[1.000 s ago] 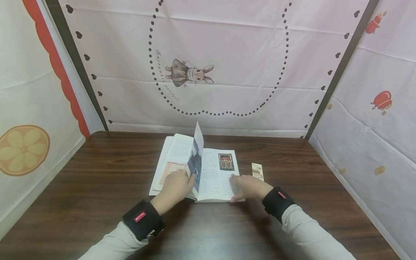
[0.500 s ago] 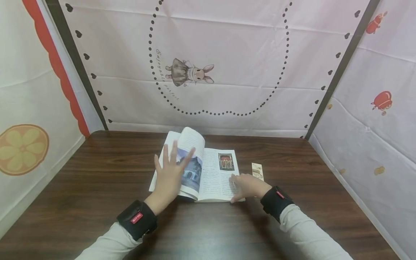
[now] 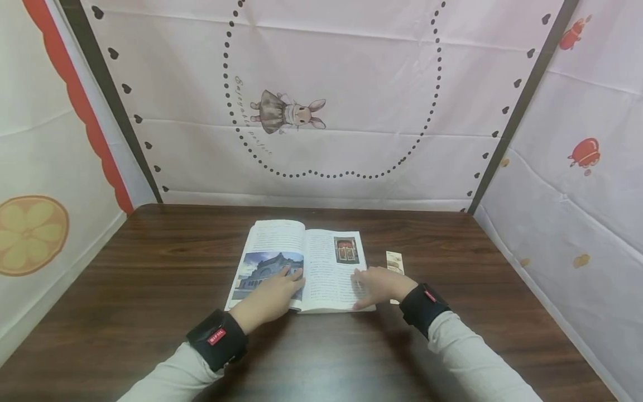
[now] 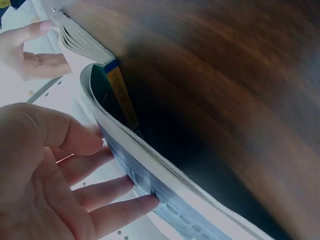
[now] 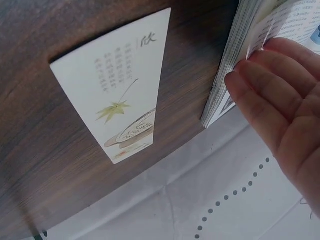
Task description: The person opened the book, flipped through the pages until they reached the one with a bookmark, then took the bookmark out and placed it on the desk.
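Observation:
An open book lies on the dark wood table, a photo of a domed building on its left page and a small red picture on its right page. My left hand rests on the left page near the fold; in the left wrist view its fingertips touch the page with the fingers extended. My right hand lies on the right page's lower outer edge, its fingers straight against the page edges in the right wrist view. Beside that hand is a paper bookmark printed with a leaf and characters.
The wood table surrounds the book. Printed cloth walls stand behind it and along both sides. The bookmark lies just right of the book, partly under the right hand in the head view.
The raised leaf has gone over to the left and now lies down, showing the building photo. My left hand lifted with spread fingers, then came down on that page. The right hand stayed put.

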The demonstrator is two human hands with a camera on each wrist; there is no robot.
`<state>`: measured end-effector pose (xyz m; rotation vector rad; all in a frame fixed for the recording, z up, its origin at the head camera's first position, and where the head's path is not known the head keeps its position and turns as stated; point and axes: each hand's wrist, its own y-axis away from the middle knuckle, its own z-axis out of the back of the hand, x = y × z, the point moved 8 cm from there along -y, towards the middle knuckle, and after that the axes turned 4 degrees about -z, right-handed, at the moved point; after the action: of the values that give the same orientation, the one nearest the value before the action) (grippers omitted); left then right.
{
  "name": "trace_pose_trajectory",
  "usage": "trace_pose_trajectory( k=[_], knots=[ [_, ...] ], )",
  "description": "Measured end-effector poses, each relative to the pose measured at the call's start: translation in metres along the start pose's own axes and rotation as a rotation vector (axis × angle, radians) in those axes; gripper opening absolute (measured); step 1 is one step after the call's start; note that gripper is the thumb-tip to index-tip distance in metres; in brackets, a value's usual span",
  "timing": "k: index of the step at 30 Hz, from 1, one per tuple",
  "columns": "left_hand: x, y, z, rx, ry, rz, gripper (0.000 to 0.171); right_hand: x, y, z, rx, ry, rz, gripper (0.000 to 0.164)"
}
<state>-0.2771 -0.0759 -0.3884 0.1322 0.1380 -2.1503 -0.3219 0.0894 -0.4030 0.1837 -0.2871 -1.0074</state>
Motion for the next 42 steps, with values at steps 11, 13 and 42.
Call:
trace_pose_trajectory(
  k=[11, 13, 42],
  knots=[
    [0.013, -0.009, 0.006, -0.147, 0.159, 0.041, 0.024, 0.005, 0.008, 0.006, -0.129, 0.003, 0.137, 0.019],
    [0.013, -0.011, 0.005, -0.151, 0.150, 0.054, 0.014, 0.005, 0.009, 0.006, -0.180, 0.037, 0.157, 0.012],
    [-0.014, -0.022, 0.007, -0.245, -0.079, 0.126, 0.035, 0.013, 0.038, 0.064, -0.852, -0.078, 0.142, 0.040]
  ],
)
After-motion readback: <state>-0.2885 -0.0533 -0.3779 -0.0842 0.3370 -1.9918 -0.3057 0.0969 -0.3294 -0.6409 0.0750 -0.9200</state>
